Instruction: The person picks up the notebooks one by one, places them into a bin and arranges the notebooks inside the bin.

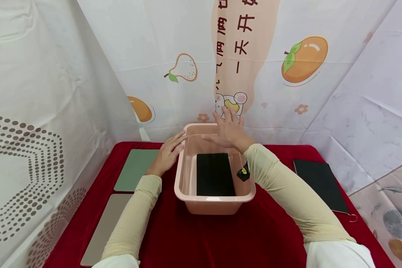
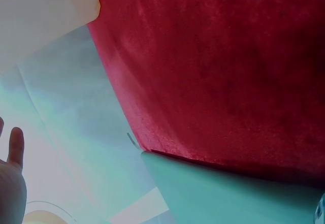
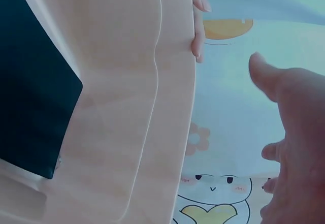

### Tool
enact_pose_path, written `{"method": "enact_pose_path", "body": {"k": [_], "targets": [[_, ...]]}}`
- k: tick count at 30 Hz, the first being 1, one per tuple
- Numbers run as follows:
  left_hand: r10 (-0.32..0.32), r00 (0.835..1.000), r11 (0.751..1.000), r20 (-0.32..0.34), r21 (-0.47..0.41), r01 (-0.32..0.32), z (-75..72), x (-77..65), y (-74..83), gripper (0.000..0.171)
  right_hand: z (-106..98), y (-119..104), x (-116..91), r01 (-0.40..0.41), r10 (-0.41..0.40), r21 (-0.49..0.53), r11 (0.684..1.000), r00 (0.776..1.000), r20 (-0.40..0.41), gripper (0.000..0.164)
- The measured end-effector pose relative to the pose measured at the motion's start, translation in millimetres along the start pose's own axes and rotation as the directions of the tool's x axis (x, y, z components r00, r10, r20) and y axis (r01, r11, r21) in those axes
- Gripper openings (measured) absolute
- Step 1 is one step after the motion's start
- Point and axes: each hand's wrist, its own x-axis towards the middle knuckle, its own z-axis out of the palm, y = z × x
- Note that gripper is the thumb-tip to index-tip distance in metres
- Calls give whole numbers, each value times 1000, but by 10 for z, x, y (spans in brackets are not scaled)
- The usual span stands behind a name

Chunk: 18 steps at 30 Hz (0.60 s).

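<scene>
A pink plastic basin (image 1: 213,199) stands in the middle of the table, with a black notebook (image 1: 216,175) lying flat on its floor. My left hand (image 1: 169,152) rests its extended fingers against the basin's left rim. Over the far right part of the basin, my right hand (image 1: 230,131) is raised with its fingers spread and nothing in it. In the right wrist view, the same black notebook (image 3: 30,82) lies inside the basin, and fingertips of my left hand (image 3: 199,36) show at the rim.
A green notebook (image 1: 135,169) and a beige notebook (image 1: 108,223) lie at the left of the red cloth (image 1: 201,242). Another black notebook (image 1: 319,184) lies at the right edge. A printed curtain (image 1: 187,37) hangs behind the table.
</scene>
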Motion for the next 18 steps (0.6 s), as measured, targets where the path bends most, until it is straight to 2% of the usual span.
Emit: {"method": "enact_pose_path", "body": {"k": [6,9,14,18], "targets": [[3,1000,1000,0,6,-3,8,6,-4,46,-52,87,-49,70,-70,3,998,997,24,98],[4,1000,1000,-7,2,-4,9,3,-2,46,-68,140,-61,88,-87,-34,996,996,24,96],[8,1000,1000,-17,1,-8,15,-9,-8,46,-66,241,-55,70,-71,-86,994,997,-7,90],[15,1000,1000,-26,5,-15,24,-9,-15,45,-71,324,-61,50,-53,-86,995,998,-23,89]]}}
